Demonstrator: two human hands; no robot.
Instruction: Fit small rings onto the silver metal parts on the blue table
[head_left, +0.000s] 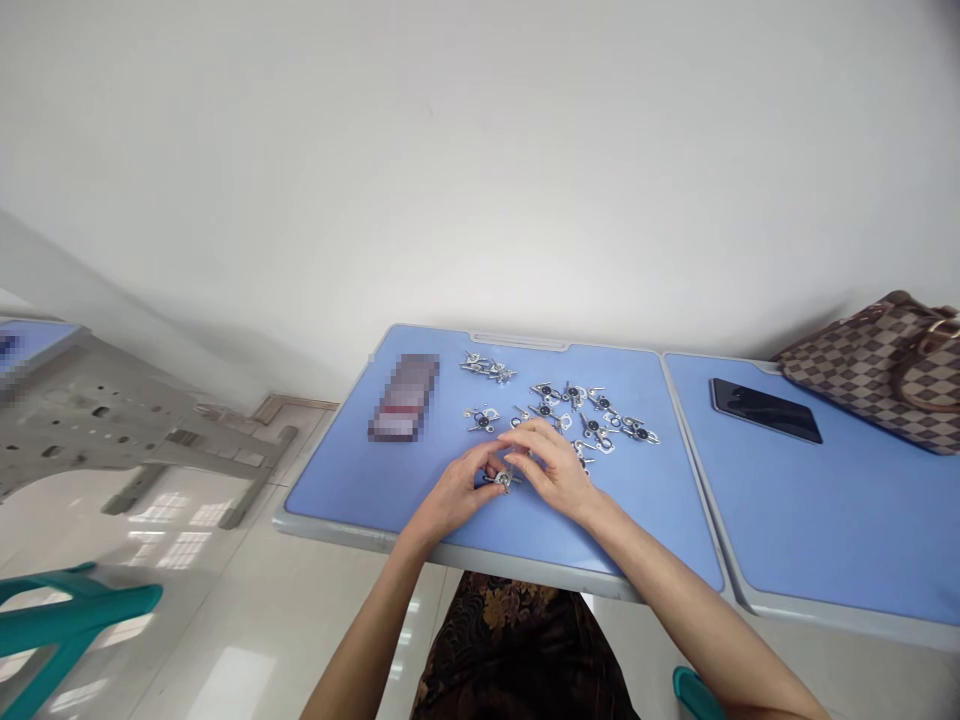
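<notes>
My left hand (459, 494) rests on the blue table and pinches a small silver metal piece (503, 481) with a round centre and thin prongs. My right hand (556, 468) is just beside it, thumb and fingers curled together above the piece. Whether something small is between those right fingertips I cannot make out. Beyond my hands lie several similar metal pieces with black round centres (545, 410) and loose rings. One more such piece (482, 421) is just past my left hand. A small cluster of silver pieces (487, 367) sits farther back.
A blurred-out dark flat item (405, 398) lies at the table's left. On the adjoining right table (840, 540) are a black phone (766, 410) and a checkered handbag (885, 370). A white wall (480, 180) stands behind. Part of a green stool (75, 615) shows lower left.
</notes>
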